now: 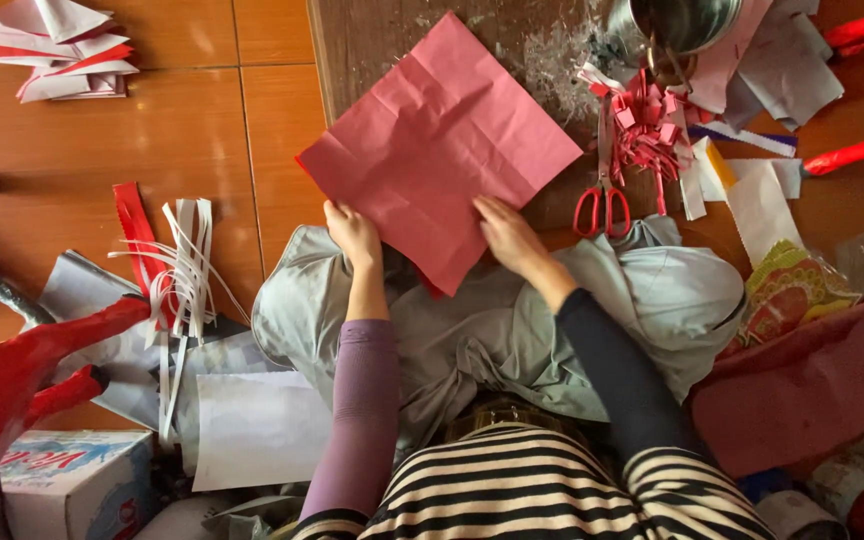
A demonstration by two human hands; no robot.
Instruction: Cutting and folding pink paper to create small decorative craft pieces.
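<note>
Grip: both hands — left hand (352, 232), right hand (508, 238) — pinch red paper (439, 145), diamond-wise, corner pointing away.

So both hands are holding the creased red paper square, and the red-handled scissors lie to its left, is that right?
Not quite: in the head view the red-handled scissors lie to the right of the creased red paper square. The left hand and right hand do hold it.
</note>
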